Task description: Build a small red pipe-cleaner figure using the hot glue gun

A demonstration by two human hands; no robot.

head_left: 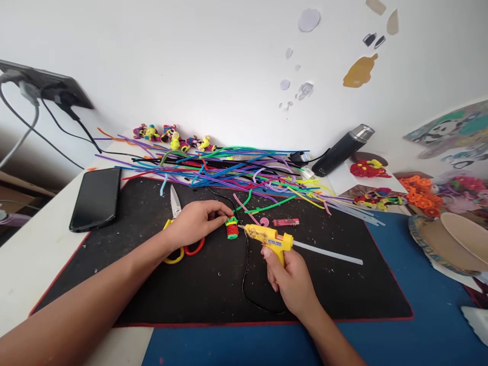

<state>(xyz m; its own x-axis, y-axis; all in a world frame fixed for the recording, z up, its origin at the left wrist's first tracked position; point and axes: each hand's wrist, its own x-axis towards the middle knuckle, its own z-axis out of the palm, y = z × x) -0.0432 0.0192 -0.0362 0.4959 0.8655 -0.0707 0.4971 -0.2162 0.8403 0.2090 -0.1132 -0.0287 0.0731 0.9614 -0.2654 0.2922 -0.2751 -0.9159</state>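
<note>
Pinched between the fingertips of my left hand (198,223) is a small red, green and yellow pipe-cleaner figure (232,229), held just above the black mat. My right hand (292,277) grips a yellow hot glue gun (269,236) by its handle. Its nozzle points left and comes close to the figure's right side; whether they touch I cannot tell. A long translucent glue stick (330,252) juts from the gun's back. Partly under my left hand lie scissors (175,202) with yellow and red handles. Behind the gun are a pink lighter (285,222) and a small pink coil (264,221).
Many loose pipe cleaners (221,170) spread along the wall, with several finished figures (175,137) behind them. A phone (95,199) rests at the left. At the back right lies a black flask (343,151). The gun's black cord (246,284) curls across the mat (183,300).
</note>
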